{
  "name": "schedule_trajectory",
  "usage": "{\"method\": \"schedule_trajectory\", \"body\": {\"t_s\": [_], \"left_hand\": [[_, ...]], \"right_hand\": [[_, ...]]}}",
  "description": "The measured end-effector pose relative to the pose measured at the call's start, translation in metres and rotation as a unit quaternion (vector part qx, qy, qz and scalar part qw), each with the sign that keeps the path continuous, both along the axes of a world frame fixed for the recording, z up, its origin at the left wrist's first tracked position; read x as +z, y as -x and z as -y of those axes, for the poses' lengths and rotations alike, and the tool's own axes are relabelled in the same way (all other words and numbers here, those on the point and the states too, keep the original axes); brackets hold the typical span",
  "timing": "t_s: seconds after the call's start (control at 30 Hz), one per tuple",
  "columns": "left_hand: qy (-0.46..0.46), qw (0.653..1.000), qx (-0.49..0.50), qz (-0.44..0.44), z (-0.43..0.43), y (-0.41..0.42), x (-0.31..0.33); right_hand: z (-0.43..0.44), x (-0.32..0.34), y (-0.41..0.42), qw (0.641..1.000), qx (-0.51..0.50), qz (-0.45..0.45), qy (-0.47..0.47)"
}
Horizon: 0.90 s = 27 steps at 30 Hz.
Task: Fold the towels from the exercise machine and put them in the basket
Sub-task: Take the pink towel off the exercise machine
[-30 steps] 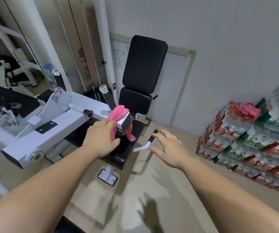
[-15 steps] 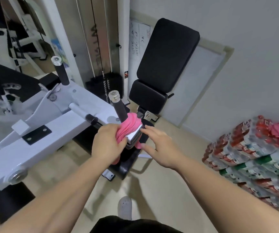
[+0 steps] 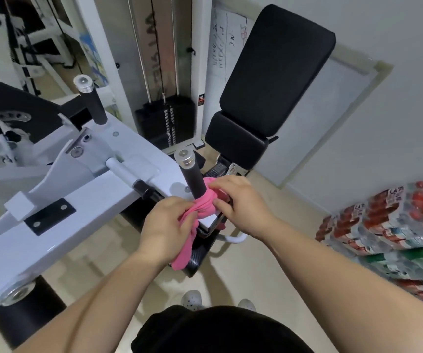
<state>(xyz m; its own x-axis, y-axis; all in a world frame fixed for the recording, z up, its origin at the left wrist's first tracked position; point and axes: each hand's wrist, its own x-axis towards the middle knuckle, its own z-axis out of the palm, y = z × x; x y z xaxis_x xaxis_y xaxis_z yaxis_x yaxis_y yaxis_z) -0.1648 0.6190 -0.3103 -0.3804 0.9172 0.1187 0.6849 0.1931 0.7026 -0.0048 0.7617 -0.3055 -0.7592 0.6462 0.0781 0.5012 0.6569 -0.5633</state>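
Early stage. Pink towel (image 3: 204, 207) bunched around the machine's black handle (image 3: 192, 178); left hand (image 3: 165, 225) and right hand (image 3: 241, 200) both grasp it. Unfolded; basket not visible.

- A black padded backrest (image 3: 276, 64) stands tilted near the middle of the room, its black seat pad (image 3: 236, 138) just below it.
- Behind the backrest, a pale wall (image 3: 358, 26) carries a framed white panel (image 3: 332, 108).
- Left of the backrest, a black weight stack (image 3: 167, 123) sits under steel cables.
- Right of and below the backrest, wrapped packs of bottles (image 3: 389, 225) are piled on the beige floor (image 3: 98, 253).
- Far left of the backrest, white gym frames (image 3: 27, 34) show, blurred.
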Motion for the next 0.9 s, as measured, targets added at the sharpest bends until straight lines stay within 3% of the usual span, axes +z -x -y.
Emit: {"method": "schedule_trajectory", "body": {"t_s": [0.17, 0.37, 0.57, 0.9], "left_hand": [[-0.021, 1.000, -0.012, 0.011, 0.005, -0.002, 0.008], [-0.063, 0.997, -0.047, -0.006, 0.004, -0.017, 0.036], [-0.116, 0.986, -0.116, 0.017, -0.003, -0.045, 0.049], [-0.034, 0.970, -0.231, 0.065, -0.051, -0.111, 0.061]], "right_hand": [[-0.022, -0.001, 0.005, 0.994, 0.090, 0.055, -0.029], [-0.018, 0.000, -0.008, 0.991, 0.092, 0.004, -0.099], [-0.014, 0.022, -0.066, 0.992, -0.011, -0.042, -0.118], [0.033, 0.022, -0.202, 0.974, -0.224, 0.018, -0.044]]}}
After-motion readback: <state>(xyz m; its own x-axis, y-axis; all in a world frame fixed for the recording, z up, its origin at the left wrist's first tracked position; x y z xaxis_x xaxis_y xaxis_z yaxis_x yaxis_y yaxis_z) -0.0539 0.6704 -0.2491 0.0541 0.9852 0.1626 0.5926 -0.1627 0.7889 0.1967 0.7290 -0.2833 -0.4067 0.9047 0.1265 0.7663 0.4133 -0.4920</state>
